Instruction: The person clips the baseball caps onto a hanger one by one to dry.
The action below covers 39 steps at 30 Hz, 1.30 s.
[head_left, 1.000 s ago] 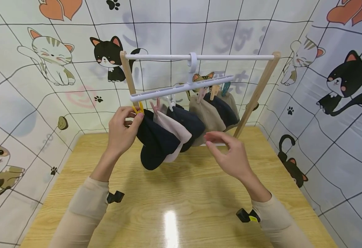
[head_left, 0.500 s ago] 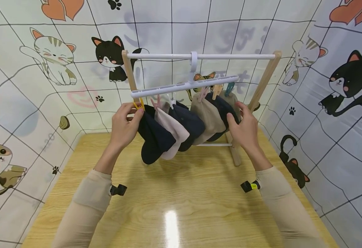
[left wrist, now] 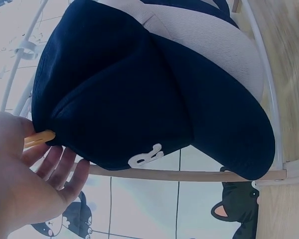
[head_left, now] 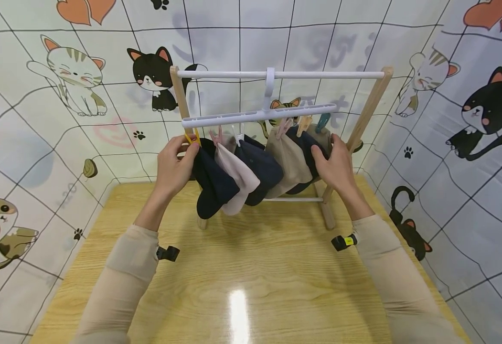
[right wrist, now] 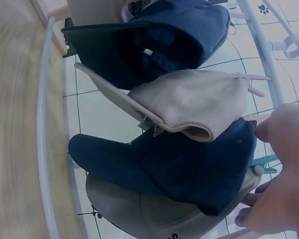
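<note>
My left hand (head_left: 174,162) pinches a yellow clothespin (left wrist: 39,138) at the top of a dark navy cap (head_left: 213,177) with a white emblem. This cap hangs at the left end of a white hanger (head_left: 229,117). At the other end, my right hand (head_left: 338,161) holds the last two caps between thumb and fingers. Its thumb touches a navy cap (right wrist: 209,164), and the fingers lie against a grey cap (right wrist: 134,204) behind it. Between the hands hang a pale pink cap (head_left: 244,180), another navy cap (head_left: 261,167) and a beige cap (head_left: 289,165), all clipped on.
The hanger hooks over the white rod (head_left: 328,75) of a wooden-legged rack (head_left: 368,110). A teal clothespin (head_left: 323,122) and several other pins line the hanger. The rack stands on a wooden table (head_left: 208,277) before a cat-patterned cloth wall (head_left: 216,38).
My right hand has moved right and back from open space to the last two caps and taken hold there. The hanger has swung closer to level. My left hand has stayed at the yellow clothespin.
</note>
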Each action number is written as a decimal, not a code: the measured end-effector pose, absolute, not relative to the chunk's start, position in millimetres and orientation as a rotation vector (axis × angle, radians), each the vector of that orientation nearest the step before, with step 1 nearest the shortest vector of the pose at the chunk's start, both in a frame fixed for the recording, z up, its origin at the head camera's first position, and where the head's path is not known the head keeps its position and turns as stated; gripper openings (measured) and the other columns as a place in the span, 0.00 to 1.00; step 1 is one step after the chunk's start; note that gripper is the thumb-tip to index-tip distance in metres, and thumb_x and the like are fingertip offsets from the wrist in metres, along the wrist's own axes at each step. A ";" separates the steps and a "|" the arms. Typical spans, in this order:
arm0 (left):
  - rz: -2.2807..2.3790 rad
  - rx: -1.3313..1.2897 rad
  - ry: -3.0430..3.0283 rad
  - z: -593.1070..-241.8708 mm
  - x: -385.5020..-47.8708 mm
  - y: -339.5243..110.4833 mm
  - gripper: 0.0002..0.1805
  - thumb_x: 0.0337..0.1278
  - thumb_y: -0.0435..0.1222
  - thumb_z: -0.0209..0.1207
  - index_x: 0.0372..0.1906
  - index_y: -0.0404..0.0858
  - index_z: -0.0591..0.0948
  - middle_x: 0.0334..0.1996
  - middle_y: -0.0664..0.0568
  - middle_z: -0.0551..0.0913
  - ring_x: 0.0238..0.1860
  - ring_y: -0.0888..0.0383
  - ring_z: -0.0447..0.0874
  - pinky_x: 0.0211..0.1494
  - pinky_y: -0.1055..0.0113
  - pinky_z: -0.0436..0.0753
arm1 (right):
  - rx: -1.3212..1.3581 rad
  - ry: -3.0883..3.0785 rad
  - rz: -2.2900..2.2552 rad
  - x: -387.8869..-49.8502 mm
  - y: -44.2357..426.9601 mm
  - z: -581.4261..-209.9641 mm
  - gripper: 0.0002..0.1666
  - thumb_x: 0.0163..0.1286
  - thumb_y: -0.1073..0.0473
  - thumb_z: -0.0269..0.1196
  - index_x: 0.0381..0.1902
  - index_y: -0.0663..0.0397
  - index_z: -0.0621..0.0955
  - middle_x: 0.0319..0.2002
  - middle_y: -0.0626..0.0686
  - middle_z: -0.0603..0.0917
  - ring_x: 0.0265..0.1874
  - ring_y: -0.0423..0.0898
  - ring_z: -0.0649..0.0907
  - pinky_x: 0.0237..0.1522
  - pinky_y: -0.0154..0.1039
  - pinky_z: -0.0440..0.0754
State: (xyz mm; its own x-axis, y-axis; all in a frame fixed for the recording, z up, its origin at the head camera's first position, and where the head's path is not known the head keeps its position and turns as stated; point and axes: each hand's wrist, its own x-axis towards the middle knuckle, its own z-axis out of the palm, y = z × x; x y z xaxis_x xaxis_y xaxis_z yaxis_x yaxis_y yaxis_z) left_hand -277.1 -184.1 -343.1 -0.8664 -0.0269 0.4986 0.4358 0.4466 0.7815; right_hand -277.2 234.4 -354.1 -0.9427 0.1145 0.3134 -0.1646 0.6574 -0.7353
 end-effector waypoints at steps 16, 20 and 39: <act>-1.453 -0.372 -2.250 -339.1 -289.9 -180.5 0.22 0.88 0.45 0.57 0.68 0.33 0.84 0.65 0.39 0.86 0.65 0.39 0.93 0.38 0.84 0.83 | 0.116 -2.399 1.261 -250.7 237.5 -368.6 0.41 0.87 0.44 0.60 0.88 0.55 0.68 0.75 0.66 0.77 0.74 0.65 0.81 0.75 0.63 0.82; -1.385 -0.342 -2.236 -339.7 -292.8 -177.3 0.21 0.86 0.42 0.59 0.67 0.31 0.84 0.61 0.38 0.89 0.62 0.40 0.94 0.44 0.86 0.81 | 0.105 -2.377 1.244 -237.1 240.0 -371.4 0.41 0.87 0.44 0.61 0.88 0.54 0.67 0.75 0.65 0.78 0.71 0.63 0.82 0.72 0.61 0.81; -1.259 -0.243 -2.100 -344.4 -300.0 -167.9 0.16 0.81 0.37 0.68 0.57 0.27 0.86 0.49 0.34 0.94 0.48 0.38 0.98 0.45 0.88 0.81 | 0.205 -2.366 1.191 -207.3 248.7 -382.4 0.34 0.87 0.53 0.63 0.82 0.63 0.73 0.73 0.69 0.79 0.71 0.68 0.82 0.73 0.67 0.81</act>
